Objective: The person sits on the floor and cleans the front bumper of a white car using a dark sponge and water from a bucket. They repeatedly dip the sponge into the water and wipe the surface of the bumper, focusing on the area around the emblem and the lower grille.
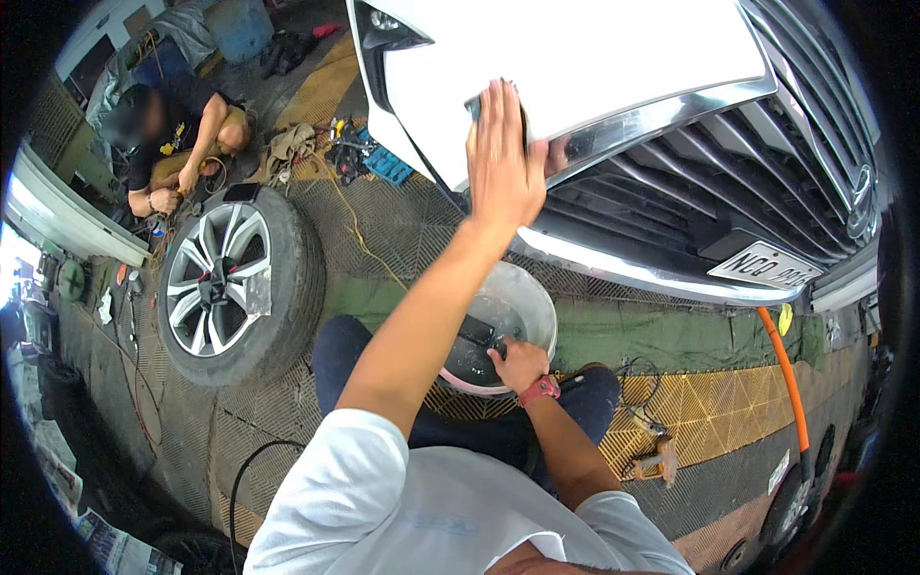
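My left hand [500, 158] lies with fingers long and close together over a dark, thin-edged pad [472, 107], pressing it against the white front panel [594, 57] of a car. Most of the pad is hidden under the palm. Between my knees stands a pale round bucket [537, 297] with dark water in it. My right hand [523, 364], below a red wristwatch [541, 388], reaches inside with curled fingers. Whatever those fingertips hold is hard to make out. A black block-like thing [475, 332] shows in the bucket beside them.
The car's chrome-trimmed grille [671, 182] rises ahead on the right. A wheel with its tyre [297, 297] lies at left, and another person [187, 115] crouches beyond it. A blue tool tray [388, 165], a yellow cord [356, 216] and an orange hose [788, 374] are around me.
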`<action>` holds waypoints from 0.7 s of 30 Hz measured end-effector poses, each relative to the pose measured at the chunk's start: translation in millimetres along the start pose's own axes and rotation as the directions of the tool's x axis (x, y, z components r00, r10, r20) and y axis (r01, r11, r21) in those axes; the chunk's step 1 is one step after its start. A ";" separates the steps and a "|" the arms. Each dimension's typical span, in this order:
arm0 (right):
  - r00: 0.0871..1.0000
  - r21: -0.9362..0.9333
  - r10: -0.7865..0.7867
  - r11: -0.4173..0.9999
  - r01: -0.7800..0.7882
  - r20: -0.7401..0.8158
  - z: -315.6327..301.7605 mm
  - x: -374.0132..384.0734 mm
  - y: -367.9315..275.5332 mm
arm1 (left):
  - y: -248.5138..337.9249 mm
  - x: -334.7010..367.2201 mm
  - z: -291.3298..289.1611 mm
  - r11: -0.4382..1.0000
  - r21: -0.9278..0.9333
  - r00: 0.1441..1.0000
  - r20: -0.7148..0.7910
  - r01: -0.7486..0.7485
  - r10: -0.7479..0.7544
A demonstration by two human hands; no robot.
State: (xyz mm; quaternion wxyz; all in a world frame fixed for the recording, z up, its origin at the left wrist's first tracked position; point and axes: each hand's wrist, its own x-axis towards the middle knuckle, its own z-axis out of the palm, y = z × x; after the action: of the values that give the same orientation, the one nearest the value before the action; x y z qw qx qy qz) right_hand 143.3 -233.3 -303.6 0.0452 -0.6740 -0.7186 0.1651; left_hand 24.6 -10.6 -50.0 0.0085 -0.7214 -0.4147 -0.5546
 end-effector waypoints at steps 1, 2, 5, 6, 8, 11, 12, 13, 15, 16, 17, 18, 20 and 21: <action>1.000 -0.009 -0.003 1.000 0.003 -0.004 -4.3 4.2 -1.8 | -2.6 -25.5 1.1 1.000 0.007 1.000 0.021 -0.023 0.023; 1.000 0.002 -0.016 1.000 0.016 -0.005 -6.7 4.2 -3.1 | -3.2 -41.2 -0.7 0.999 0.015 0.998 0.044 -0.045 0.044; 0.999 0.017 -0.022 1.000 0.023 -0.043 -3.7 3.1 3.8 | -7.3 -1.8 -6.7 0.998 0.044 0.998 0.062 -0.033 0.030; 0.998 0.003 -0.028 1.000 0.028 -0.051 -1.0 4.6 1.2 | -9.9 17.8 -12.9 0.998 0.057 0.999 0.044 -0.030 0.027; 0.998 -0.027 -0.018 0.999 0.017 -0.057 1.1 4.2 -0.5 | -0.4 17.9 -10.3 0.998 0.027 0.998 0.015 0.057 -0.058; 1.000 -0.007 -0.014 1.000 0.014 -0.001 -7.6 6.2 -0.6 | -3.4 -28.6 -2.9 0.999 0.040 0.999 0.045 -0.002 0.000; 0.999 -0.009 -0.013 1.000 0.014 0.031 -9.9 4.5 -2.0 | -11.3 -40.7 -10.4 0.999 0.036 0.996 0.083 0.017 -0.020; 1.000 -0.011 -0.010 1.000 0.010 0.028 -12.7 4.1 -1.9 | -19.4 -48.5 -18.3 0.999 0.029 0.992 0.118 0.037 -0.040; 1.000 -0.014 -0.008 1.000 0.008 0.024 -16.6 3.9 -4.4 | -34.1 -43.2 -20.8 0.986 -0.056 0.987 0.014 0.159 -0.159; 1.000 -0.015 0.003 1.000 -0.003 0.022 -15.7 2.2 -4.1 | -36.4 -25.9 -19.0 0.978 -0.084 0.978 -0.060 0.192 -0.198; 1.000 -0.015 0.010 1.000 -0.010 0.017 -15.3 2.9 -5.4 | -33.6 -2.3 -20.2 0.979 -0.104 0.983 -0.038 0.174 -0.179; 1.000 -0.013 0.018 1.000 -0.018 0.012 -13.9 4.6 -5.8 | -26.3 20.3 -21.1 0.980 -0.124 0.987 -0.015 0.156 -0.159; 1.000 -0.018 0.008 1.000 -0.008 0.026 -8.7 7.6 -7.4 | -2.4 31.0 -6.3 0.982 -0.048 0.980 -0.074 0.181 -0.184; 0.999 -0.022 0.013 1.000 -0.012 0.034 -7.0 5.0 -4.7 | 6.4 9.1 1.5 0.994 -0.049 0.994 -0.028 0.101 -0.102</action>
State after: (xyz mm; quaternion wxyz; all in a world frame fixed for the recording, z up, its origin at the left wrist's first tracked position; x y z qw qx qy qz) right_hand 140.4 -227.3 -296.4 0.0246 -0.6761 -0.7168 0.1690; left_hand 30.0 -8.7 -40.4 -0.0305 -0.6909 -0.4375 -0.5748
